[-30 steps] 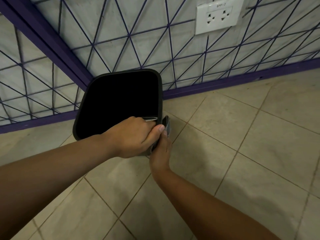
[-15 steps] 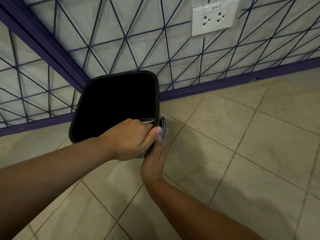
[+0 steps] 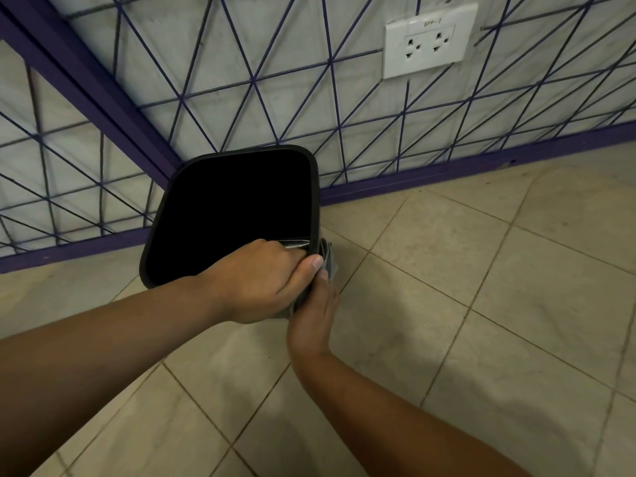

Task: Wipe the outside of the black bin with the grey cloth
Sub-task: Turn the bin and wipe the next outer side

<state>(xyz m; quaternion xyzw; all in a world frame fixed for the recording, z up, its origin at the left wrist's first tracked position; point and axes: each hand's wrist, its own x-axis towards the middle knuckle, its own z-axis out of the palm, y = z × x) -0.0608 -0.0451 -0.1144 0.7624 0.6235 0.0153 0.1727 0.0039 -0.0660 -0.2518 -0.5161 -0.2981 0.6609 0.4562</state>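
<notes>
The black bin stands on the tiled floor in the wall corner, its open top facing me. My left hand grips the bin's near rim at the near right corner, fingers inside, thumb outside. My right hand presses the grey cloth flat against the bin's outer right side, just below the rim. Only a small edge of the cloth shows beyond my fingers; the bin's outer walls are mostly hidden from this angle.
Walls with a purple line pattern and purple skirting meet behind the bin. A white double socket is on the right wall. Beige floor tiles spread to the right and towards me.
My right hand with the cloth has slid slightly down and towards me along the bin's right side. My left hand keeps its grip on the rim.
</notes>
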